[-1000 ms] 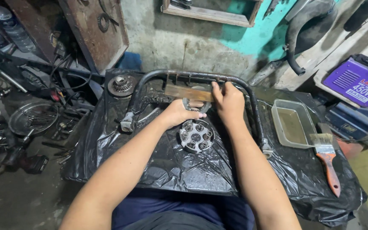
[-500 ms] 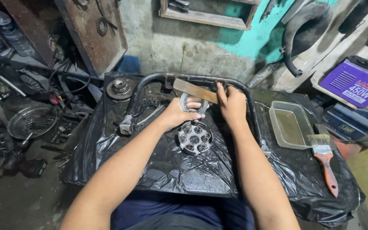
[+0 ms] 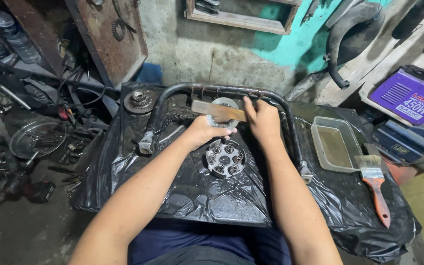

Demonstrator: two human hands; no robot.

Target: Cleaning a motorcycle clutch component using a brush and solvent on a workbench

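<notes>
My left hand [image 3: 206, 130] grips a round silvery metal ring plate [image 3: 224, 104], holding it upright on edge. My right hand [image 3: 262, 119] holds a flat tan strip [image 3: 217, 111], like a file or a sanding block, laid across the face of that ring. Just in front of both hands a round clutch hub [image 3: 225, 158] with several small springs lies flat on black plastic sheeting [image 3: 182, 191]. A bent black metal tube frame [image 3: 182, 89] arches around the hands.
A clear plastic tub [image 3: 337, 145] holding brownish liquid sits at the right, with a paintbrush [image 3: 375, 182] beside it. A toothed gear part [image 3: 140, 100] lies at the back left. Tools and a wheel [image 3: 38, 140] clutter the floor at left. A purple welding machine [image 3: 408, 96] stands at far right.
Both hands have lifted the ring plate and the tan strip slightly higher above the hub. The camera has shifted a little closer.
</notes>
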